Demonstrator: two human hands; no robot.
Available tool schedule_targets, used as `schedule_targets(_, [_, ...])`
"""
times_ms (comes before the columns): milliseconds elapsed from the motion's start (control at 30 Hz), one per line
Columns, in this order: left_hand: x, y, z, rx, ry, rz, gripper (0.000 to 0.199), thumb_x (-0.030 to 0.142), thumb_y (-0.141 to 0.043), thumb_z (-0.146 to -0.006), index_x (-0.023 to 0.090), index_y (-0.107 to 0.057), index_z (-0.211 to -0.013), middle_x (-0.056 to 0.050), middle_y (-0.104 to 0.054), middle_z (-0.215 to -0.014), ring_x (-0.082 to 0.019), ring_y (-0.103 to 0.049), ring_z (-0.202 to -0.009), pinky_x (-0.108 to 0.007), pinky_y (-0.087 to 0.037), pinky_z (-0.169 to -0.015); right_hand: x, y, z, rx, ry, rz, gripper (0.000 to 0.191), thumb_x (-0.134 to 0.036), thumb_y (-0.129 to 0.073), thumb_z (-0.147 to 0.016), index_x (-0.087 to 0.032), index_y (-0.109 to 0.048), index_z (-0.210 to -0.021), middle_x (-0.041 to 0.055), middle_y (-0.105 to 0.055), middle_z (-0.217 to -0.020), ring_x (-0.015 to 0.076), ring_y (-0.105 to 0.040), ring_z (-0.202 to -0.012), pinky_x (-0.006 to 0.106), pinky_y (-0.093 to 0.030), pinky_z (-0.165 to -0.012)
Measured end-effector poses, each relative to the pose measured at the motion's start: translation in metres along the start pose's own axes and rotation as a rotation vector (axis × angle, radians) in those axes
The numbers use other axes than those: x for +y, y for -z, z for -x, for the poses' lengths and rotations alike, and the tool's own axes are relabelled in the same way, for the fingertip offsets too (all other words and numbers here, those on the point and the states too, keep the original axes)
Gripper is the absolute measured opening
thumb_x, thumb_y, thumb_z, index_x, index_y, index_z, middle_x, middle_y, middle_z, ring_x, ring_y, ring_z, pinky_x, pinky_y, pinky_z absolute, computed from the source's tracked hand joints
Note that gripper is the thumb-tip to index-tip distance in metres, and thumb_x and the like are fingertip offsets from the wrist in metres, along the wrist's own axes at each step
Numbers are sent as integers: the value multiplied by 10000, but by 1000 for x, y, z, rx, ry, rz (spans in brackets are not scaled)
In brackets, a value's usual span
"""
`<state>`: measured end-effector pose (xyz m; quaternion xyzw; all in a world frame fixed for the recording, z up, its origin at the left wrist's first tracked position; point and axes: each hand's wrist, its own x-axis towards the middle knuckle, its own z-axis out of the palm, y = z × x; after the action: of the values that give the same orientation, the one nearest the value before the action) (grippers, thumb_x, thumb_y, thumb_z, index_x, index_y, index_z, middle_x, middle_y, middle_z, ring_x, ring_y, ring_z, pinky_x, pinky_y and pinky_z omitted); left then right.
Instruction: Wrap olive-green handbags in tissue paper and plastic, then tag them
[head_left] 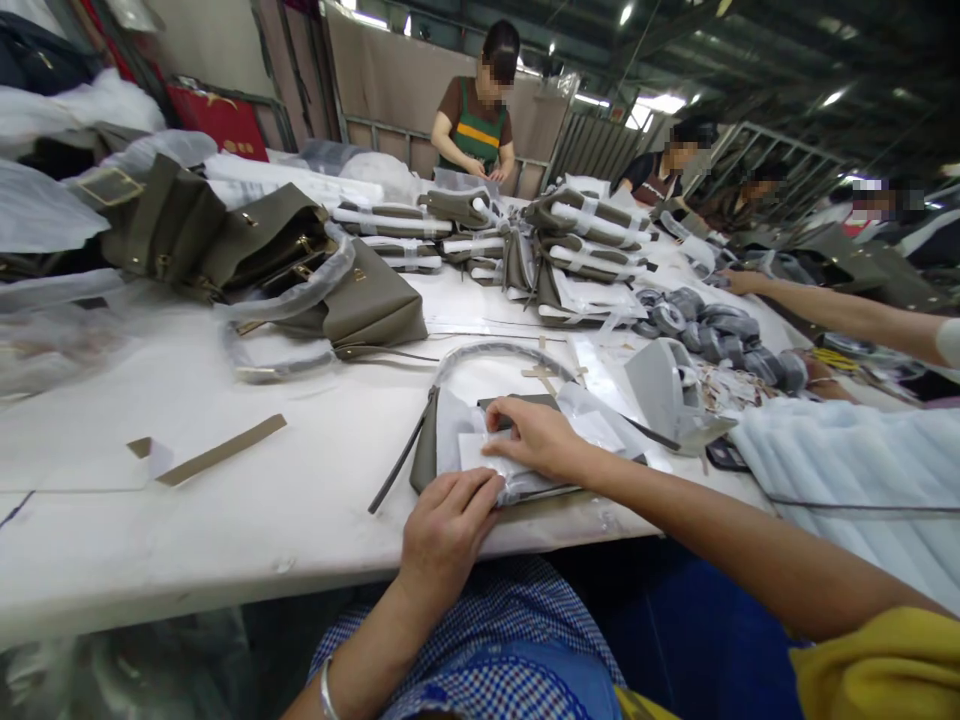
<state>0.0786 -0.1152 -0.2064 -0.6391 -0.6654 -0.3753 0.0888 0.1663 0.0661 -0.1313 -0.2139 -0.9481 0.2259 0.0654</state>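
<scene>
An olive handbag (425,452) lies at the table's front edge, its curved handle (499,350) wrapped in clear plastic. White wrapping material (471,448) covers much of its face. My left hand (450,525) rests at the bag's near edge, fingers pressed together on the wrapping. Above it my right hand (536,435) lies over the wrapping, its thumb and index finger curved toward each other; what is between them, if anything, is too small to make out. A dark strap (397,465) hangs off the bag's left side.
Several olive bags (375,300) fill the left and back of the table (315,540). Tape rolls (724,330), a grey tape dispenser (664,385) and padded white sheets (862,460) are on the right. A person (476,125) stands behind; another person's arm (840,310) reaches in from the right.
</scene>
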Motion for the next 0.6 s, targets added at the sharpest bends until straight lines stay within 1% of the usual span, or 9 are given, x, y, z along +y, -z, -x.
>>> schedule_targets(67, [0,1,-1,-11,-12,-30,342,228,-662,-899,220,-607,-1237,-44,-687,-1214,-220,-618,-1021,-380,-516,-924,2,-2,-1,3,-16,-31,282,-317,-781,-778,-227,-585,-958,-27,-687,-900,120,-564,-693,239,-331,-627])
schedule_targets(167, [0,0,-2,-31,-34,-77,341,224,-679,-886,215,-615,-1220,-49,-654,-1302,-228,-608,-1043,-392,-521,-926,6,-6,-4,32,-11,-50,227,-280,-751,-802,-228,-580,-943,-22,-698,-909,131,-589,-737,238,-341,-646])
schedule_targets(300, [1,0,-3,-36,-62,-96,392,235,-717,-857,205,-608,-1232,-29,-670,-1291,-218,-596,-1031,-375,-524,-931,12,-12,-10,97,14,-54,160,-237,-742,-796,-228,-611,-887,-20,-703,-863,154,-614,-785,246,-364,-669])
schedule_targets(400, [4,2,-4,-42,-49,-117,442,219,-734,-840,202,-594,-1259,-19,-669,-1292,-226,-583,-1040,-378,-515,-945,15,-8,-10,193,-2,-65,66,-148,-642,-845,-205,-628,-876,6,-699,-850,152,-597,-741,260,-385,-672])
schedule_targets(500, [7,3,-3,-43,-17,-121,537,207,-744,-827,187,-548,-1327,-24,-685,-1255,-232,-578,-1044,-370,-502,-957,17,7,9,272,-5,-90,73,-171,-602,-880,-200,-648,-927,14,-704,-861,146,-593,-693,268,-422,-674])
schedule_targets(600, [7,4,-2,-45,-12,-131,584,198,-740,-828,185,-519,-1369,-25,-696,-1221,-235,-576,-1047,-359,-486,-960,30,32,49,375,-46,-136,148,-248,-589,-904,-217,-662,-1030,10,-717,-860,149,-636,-673,277,-481,-694])
